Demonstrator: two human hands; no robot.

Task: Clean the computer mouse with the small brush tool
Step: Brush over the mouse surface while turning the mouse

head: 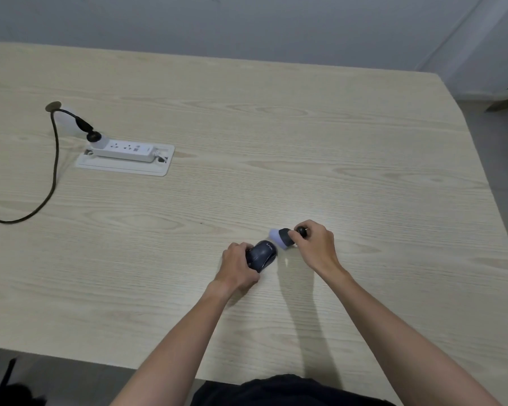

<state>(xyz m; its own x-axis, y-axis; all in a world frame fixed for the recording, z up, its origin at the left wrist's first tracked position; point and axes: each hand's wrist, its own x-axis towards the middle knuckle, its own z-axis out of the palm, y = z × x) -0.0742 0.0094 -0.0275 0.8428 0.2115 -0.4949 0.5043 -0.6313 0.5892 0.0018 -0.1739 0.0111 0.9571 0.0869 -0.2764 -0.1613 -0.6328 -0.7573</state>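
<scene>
A dark mouse is gripped by the left hand near the front edge of a pale wooden table. Just to its right, a small brush with pale bristles is grasped by the right hand, bristles close beside the mouse. A white power strip is seen far left

Wooden table bearing power strip
</scene>
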